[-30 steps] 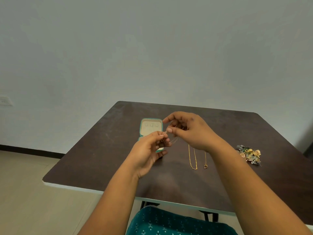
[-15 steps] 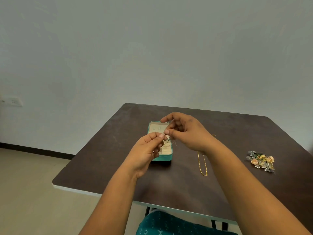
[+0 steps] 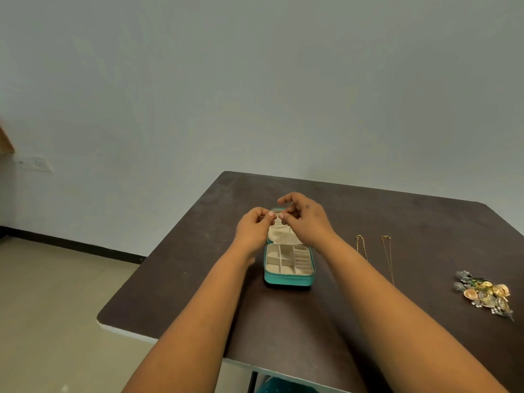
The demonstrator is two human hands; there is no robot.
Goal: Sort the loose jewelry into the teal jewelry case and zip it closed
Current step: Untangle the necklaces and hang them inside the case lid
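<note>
The teal jewelry case (image 3: 287,280) lies open on the dark table (image 3: 368,211), its cream compartments showing nothing inside. Over the open lid my left hand (image 3: 253,231) and my right hand (image 3: 304,219) meet fingertip to fingertip, both pinching a thin chain (image 3: 279,226) that sags onto the lid's lining. Two gold necklaces (image 3: 361,246) (image 3: 388,256) lie stretched out to the right of my right forearm. A heap of gold and silver jewelry pieces (image 3: 485,293) sits near the right edge.
The table's left and front edges drop off to a tiled floor (image 3: 56,307). A teal patterned seat (image 3: 280,387) shows under the front edge. A bare wall with a socket (image 3: 37,164) stands behind.
My view has swung left and down, so the case now sits nearer the middle. Both hands moved further over the lid with the chain, and the tray compartments are now uncovered.
</note>
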